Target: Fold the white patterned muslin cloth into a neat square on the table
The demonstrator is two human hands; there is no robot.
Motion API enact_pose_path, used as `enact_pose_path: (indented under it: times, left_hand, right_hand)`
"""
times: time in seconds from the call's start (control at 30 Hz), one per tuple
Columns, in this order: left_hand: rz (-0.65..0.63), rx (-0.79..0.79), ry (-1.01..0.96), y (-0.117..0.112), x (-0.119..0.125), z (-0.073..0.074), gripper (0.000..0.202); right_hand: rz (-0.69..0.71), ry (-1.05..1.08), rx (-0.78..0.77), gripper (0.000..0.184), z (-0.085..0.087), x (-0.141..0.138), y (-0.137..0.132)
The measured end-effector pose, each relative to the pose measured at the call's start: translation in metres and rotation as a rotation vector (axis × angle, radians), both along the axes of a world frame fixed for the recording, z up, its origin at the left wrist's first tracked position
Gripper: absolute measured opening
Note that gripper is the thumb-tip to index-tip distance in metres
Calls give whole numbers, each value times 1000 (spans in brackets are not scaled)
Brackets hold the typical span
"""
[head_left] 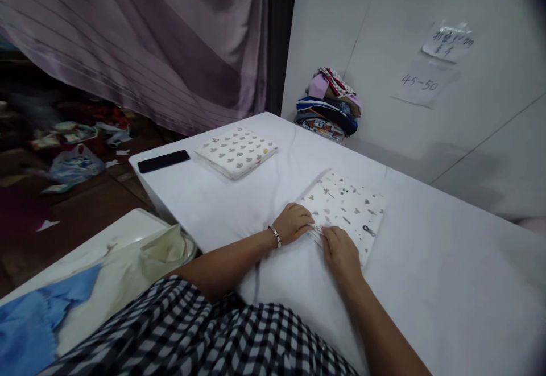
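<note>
A folded white cloth (346, 204) with small grey, black and brownish prints lies flat on the white table in front of me. My left hand (293, 223), a silver bracelet at its wrist, is closed with its fingertips at the cloth's near left corner. Close beside it, my right hand (342, 255) pinches the near edge of the same cloth. Some layers of the fold show between the two hands. The undersides of my fingers are hidden.
Farther left on the table (447, 262) sit another folded printed cloth (236, 151) and a black phone-like slab (164, 161). A stack of folded fabrics (327, 106) stands against the wall. Blue cloth (46, 313) lies on a lower pale surface at left, near a hanging purple curtain (191, 40).
</note>
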State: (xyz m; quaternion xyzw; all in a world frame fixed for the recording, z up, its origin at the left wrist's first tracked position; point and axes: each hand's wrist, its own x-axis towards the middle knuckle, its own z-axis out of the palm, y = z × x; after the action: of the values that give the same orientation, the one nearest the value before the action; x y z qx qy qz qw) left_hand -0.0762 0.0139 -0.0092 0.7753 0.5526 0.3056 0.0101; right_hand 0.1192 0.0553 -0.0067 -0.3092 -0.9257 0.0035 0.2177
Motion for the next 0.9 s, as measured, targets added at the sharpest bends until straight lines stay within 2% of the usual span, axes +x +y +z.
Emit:
enact_pose_path:
  times: [0.1,0.2,0.43,0.63,0.9]
  left_hand:
    - [4,8,14,0,1,-1,22]
    - [35,19,14,-1,2,0,17]
    - [175,5,19,-4,-5,1,19]
    - [260,-10,-17,-5,-14,-6,23]
    - [268,-5,-140,-5,-16,-11,22]
  right_hand:
    - [-3,-14,2,26,-1,0,0]
    - [5,0,21,25,-3,1,0]
    - [65,39,87,24,-15,8,6]
    - [136,114,108,27,-24,12,12]
    - [180,141,112,38,-41,45,22]
